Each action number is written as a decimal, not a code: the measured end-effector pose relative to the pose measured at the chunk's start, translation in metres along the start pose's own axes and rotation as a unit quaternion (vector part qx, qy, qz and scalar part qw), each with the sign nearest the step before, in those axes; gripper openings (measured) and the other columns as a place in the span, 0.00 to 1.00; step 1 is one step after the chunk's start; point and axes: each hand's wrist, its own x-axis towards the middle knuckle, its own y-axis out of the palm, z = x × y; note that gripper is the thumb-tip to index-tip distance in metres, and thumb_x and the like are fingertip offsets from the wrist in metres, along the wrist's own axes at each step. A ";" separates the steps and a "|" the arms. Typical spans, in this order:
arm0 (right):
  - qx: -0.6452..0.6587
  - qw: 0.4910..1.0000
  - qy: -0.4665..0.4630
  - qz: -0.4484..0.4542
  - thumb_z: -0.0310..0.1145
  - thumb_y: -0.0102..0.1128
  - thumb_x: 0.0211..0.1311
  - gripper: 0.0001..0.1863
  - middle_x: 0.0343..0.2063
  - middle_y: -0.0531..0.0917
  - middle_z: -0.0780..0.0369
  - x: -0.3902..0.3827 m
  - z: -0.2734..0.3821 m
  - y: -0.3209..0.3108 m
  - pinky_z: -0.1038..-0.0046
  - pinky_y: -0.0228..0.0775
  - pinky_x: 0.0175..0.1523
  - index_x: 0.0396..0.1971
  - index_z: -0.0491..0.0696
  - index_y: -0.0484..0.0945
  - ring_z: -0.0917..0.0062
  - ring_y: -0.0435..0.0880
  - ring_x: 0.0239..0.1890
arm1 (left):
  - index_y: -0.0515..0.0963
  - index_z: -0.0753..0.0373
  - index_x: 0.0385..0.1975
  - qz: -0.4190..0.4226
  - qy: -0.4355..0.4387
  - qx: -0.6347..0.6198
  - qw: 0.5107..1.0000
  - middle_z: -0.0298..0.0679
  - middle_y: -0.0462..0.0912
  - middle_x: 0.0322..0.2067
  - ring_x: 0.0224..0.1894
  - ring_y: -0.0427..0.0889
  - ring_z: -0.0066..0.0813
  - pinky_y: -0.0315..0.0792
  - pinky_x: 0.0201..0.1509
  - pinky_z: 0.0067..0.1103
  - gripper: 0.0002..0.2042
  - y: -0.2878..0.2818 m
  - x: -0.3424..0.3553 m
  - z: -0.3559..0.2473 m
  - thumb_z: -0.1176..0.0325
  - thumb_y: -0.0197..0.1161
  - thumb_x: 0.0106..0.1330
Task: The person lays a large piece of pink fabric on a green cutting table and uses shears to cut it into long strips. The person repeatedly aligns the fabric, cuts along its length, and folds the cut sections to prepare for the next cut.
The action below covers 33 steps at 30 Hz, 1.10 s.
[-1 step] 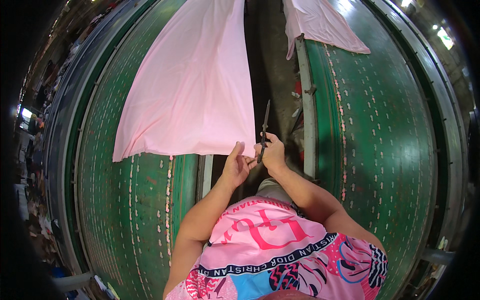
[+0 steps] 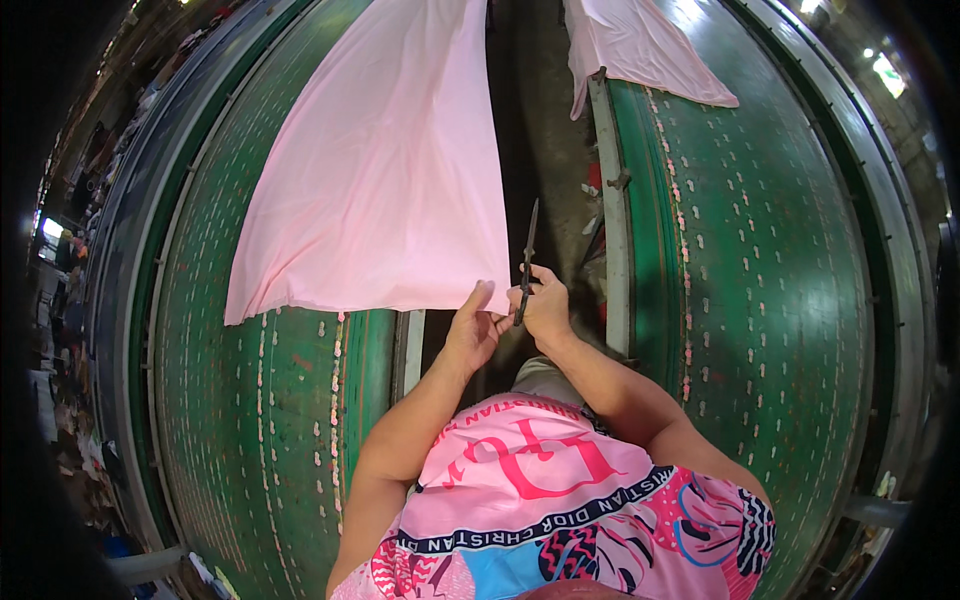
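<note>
A long sheet of pale pink fabric (image 2: 370,170) lies over the left green table and ends at my hands. My left hand (image 2: 475,335) pinches the fabric's near right corner between its fingers. Just right of that corner, my right hand (image 2: 542,310) grips dark scissors (image 2: 532,236), their tips pointing away from me along the fabric's edge. My right fingertips are close beside my left; whether they touch the cloth is unclear.
Two long green tables with pale dotted marks, left (image 2: 250,420) and right (image 2: 760,300), flank a dark gap. Another pink fabric (image 2: 650,50) hangs at the right table's far end. Metal rails (image 2: 618,230) edge the gap; clutter and lights line the outer sides.
</note>
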 end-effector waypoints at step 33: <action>0.109 0.928 0.105 0.340 0.51 0.67 0.72 0.35 0.34 0.82 0.60 -0.098 0.021 -0.059 0.73 0.78 0.43 0.66 0.42 0.66 0.75 0.85 0.34 | 0.81 0.58 0.40 -0.079 0.055 0.093 0.991 0.33 0.85 0.32 0.30 0.81 0.27 0.78 0.38 0.25 0.10 0.085 -0.002 -0.047 0.58 0.70 0.74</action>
